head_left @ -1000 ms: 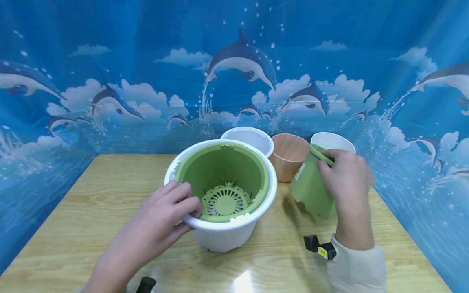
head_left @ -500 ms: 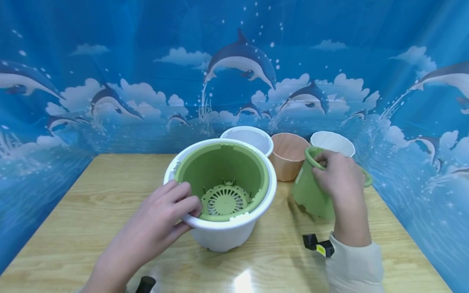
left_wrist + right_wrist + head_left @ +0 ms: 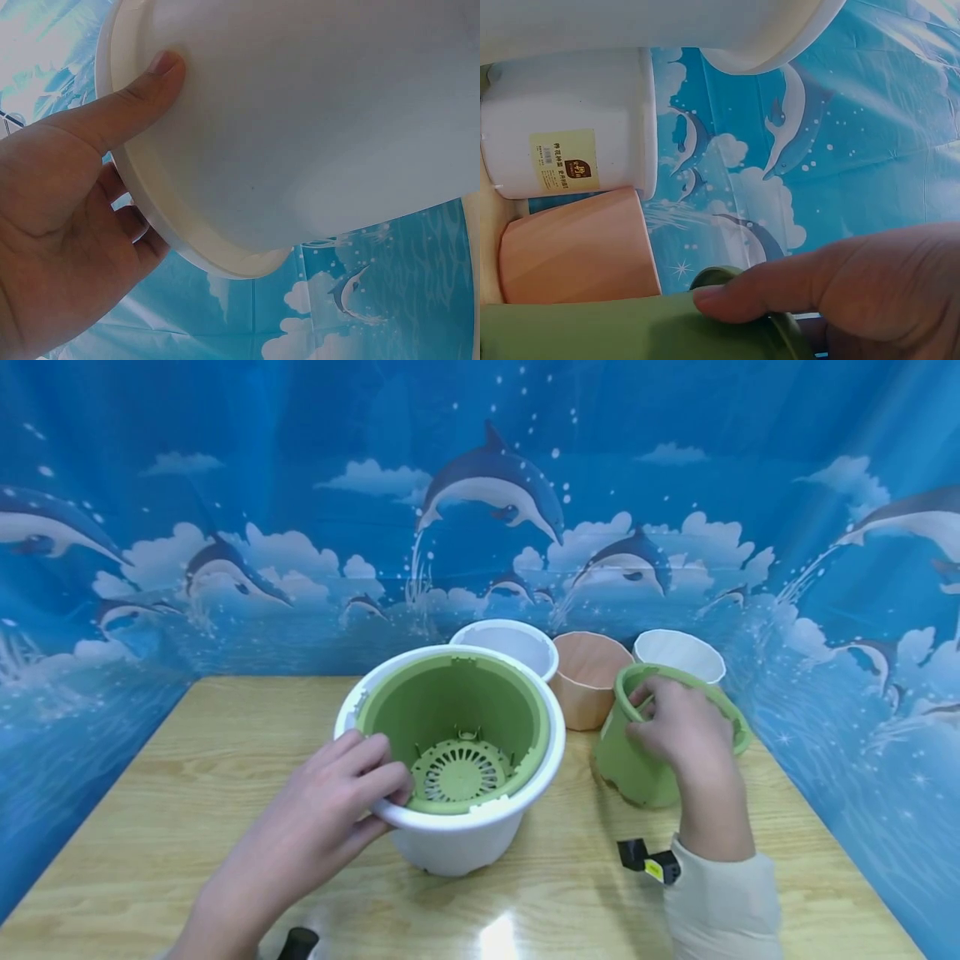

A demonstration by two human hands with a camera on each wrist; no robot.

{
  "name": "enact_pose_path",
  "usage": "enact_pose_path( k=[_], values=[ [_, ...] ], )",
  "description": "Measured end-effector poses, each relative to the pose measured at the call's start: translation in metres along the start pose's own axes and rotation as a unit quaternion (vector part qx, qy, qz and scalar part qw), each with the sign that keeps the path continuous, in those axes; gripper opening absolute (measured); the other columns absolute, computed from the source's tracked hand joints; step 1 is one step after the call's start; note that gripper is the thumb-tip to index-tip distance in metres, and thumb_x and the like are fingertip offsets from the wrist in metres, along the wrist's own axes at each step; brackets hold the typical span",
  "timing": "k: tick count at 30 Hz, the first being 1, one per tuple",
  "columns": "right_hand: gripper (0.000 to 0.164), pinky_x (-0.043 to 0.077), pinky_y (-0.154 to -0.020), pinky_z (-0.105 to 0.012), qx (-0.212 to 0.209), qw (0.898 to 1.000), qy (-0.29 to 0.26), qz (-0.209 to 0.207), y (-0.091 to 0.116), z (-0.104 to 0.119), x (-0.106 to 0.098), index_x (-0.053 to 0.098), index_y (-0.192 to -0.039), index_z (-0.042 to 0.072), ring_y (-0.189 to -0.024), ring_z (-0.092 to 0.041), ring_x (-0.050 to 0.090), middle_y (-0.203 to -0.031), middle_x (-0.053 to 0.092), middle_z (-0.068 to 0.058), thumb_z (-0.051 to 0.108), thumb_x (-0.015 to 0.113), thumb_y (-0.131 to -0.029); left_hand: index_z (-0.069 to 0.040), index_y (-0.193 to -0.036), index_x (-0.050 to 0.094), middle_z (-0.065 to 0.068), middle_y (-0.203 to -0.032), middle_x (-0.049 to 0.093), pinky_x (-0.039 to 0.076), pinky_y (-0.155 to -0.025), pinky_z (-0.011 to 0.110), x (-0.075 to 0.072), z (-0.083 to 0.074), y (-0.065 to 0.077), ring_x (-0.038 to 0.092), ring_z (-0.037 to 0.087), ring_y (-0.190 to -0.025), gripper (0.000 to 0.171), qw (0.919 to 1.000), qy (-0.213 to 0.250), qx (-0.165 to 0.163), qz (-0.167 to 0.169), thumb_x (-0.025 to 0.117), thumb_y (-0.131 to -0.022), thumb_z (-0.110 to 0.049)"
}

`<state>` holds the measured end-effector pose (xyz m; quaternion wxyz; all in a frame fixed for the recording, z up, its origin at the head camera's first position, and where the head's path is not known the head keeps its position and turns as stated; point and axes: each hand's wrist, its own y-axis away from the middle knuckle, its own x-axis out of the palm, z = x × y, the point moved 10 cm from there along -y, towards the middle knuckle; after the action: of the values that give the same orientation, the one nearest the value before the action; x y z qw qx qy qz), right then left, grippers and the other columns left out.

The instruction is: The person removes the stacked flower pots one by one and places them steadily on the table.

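Observation:
My left hand [image 3: 330,814] grips the near-left rim of a large white flower pot [image 3: 457,843], its thumb against the outer wall in the left wrist view. Nested inside that pot is a green flower pot [image 3: 465,693] with a slotted bottom. To the right, my right hand [image 3: 686,735] pinches the rim of a smaller green flower pot [image 3: 637,768], fingers reaching inside. In the right wrist view the thumb presses on this pot's outer side, near the rim. It stands nearly upright at the table's right side, its base seemingly on the wood.
Along the back stand a white pot [image 3: 510,639] with a label [image 3: 565,161], an orange faceted pot [image 3: 588,681] and a white faceted pot [image 3: 682,652]. The wooden table [image 3: 225,760] meets a blue dolphin-print curtain [image 3: 300,485] behind and at both sides.
The smaller green pot has swung from tilted to nearly upright, so its opening now shows. My right hand has shifted slightly left with it. The left hand and large white pot stay put.

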<state>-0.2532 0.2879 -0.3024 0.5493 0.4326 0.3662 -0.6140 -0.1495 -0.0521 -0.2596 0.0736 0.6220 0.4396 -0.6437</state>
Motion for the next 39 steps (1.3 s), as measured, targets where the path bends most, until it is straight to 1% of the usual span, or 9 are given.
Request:
enact_pose_path(
  k=[11,19,23,28,31,33,35,37,39],
  values=[
    [0.043,0.045,-0.069,-0.047,0.005,0.997,0.008,0.070,-0.004,0.001,0.019,0.058,-0.115,0.016,-0.096,-0.032,0.061,-0.109,0.065,-0.011,0.029,0.080,-0.081,-0.030,-0.085,0.058,-0.016,-0.090,0.045,0.040,-0.069,0.027,-0.003,-0.002,0.000,0.039,0.007,-0.083,0.034,0.9996,-0.003,0.018,-0.019,0.087,-0.072,-0.020],
    [0.048,0.045,-0.068,-0.048,0.000,0.997,0.020,0.077,-0.004,0.002,0.023,0.059,-0.115,0.015,-0.094,-0.033,0.060,-0.108,0.065,-0.010,0.036,0.083,-0.079,-0.031,-0.086,0.058,-0.017,-0.091,0.046,0.041,-0.070,0.028,-0.001,-0.001,0.000,0.040,0.007,-0.085,0.033,1.0000,-0.002,0.005,-0.006,0.087,-0.073,-0.022],
    [0.058,0.047,-0.067,-0.046,-0.006,0.998,0.017,0.053,-0.004,0.004,0.018,0.057,-0.122,0.015,-0.094,-0.032,0.062,-0.106,0.066,-0.010,0.049,0.079,-0.080,-0.031,-0.086,0.058,-0.017,-0.091,0.045,0.041,-0.070,0.028,-0.001,-0.001,0.000,0.040,0.007,-0.085,0.033,0.9999,-0.003,0.006,-0.008,0.087,-0.073,-0.022],
    [0.068,0.051,-0.076,-0.053,-0.070,0.997,-0.002,-0.038,0.003,0.023,-0.002,0.047,-0.138,0.016,-0.107,-0.035,0.061,-0.118,0.064,-0.013,0.054,0.071,-0.087,-0.030,-0.086,0.057,-0.016,-0.090,0.045,0.039,-0.069,0.027,-0.004,-0.002,0.000,0.039,0.008,-0.083,0.033,0.9996,-0.004,0.019,-0.020,0.087,-0.072,-0.021],
    [0.065,0.049,-0.088,-0.058,-0.146,0.985,-0.029,-0.089,0.011,0.045,-0.012,0.046,-0.143,0.017,-0.115,-0.035,0.058,-0.126,0.061,-0.011,0.047,0.071,-0.090,-0.030,-0.086,0.057,-0.016,-0.090,0.045,0.039,-0.069,0.027,-0.004,-0.002,0.000,0.039,0.007,-0.083,0.034,0.9996,-0.004,0.019,-0.021,0.087,-0.072,-0.021],
    [0.061,0.049,-0.093,-0.056,-0.210,0.969,-0.055,-0.116,0.019,0.061,-0.017,0.049,-0.141,0.017,-0.118,-0.032,0.058,-0.128,0.062,-0.009,0.042,0.073,-0.090,-0.030,-0.086,0.057,-0.016,-0.090,0.045,0.039,-0.069,0.027,-0.003,-0.002,0.000,0.039,0.007,-0.083,0.034,0.9996,-0.004,0.017,-0.020,0.087,-0.072,-0.021],
    [0.056,0.048,-0.097,-0.053,-0.279,0.947,-0.079,-0.139,0.031,0.079,-0.023,0.054,-0.138,0.017,-0.120,-0.027,0.058,-0.129,0.063,-0.005,0.037,0.074,-0.090,-0.030,-0.086,0.057,-0.017,-0.090,0.045,0.039,-0.069,0.027,-0.003,-0.002,0.000,0.039,0.007,-0.083,0.034,0.9997,-0.003,0.016,-0.019,0.087,-0.073,-0.020],
    [0.049,0.048,-0.099,-0.050,-0.344,0.920,-0.095,-0.160,0.045,0.096,-0.027,0.059,-0.132,0.016,-0.121,-0.023,0.058,-0.127,0.064,-0.002,0.033,0.076,-0.090,-0.030,-0.086,0.057,-0.016,-0.089,0.045,0.039,-0.069,0.027,-0.004,-0.002,0.000,0.039,0.008,-0.083,0.034,0.9996,-0.002,0.019,-0.021,0.087,-0.073,-0.019],
    [0.044,0.048,-0.098,-0.047,-0.396,0.895,-0.106,-0.175,0.059,0.111,-0.029,0.064,-0.127,0.014,-0.120,-0.021,0.058,-0.124,0.066,-0.001,0.029,0.077,-0.089,-0.029,-0.086,0.057,-0.016,-0.089,0.045,0.039,-0.069,0.027,-0.004,-0.003,-0.001,0.038,0.008,-0.083,0.034,0.9995,-0.001,0.020,-0.022,0.087,-0.073,-0.019]
  ],
)
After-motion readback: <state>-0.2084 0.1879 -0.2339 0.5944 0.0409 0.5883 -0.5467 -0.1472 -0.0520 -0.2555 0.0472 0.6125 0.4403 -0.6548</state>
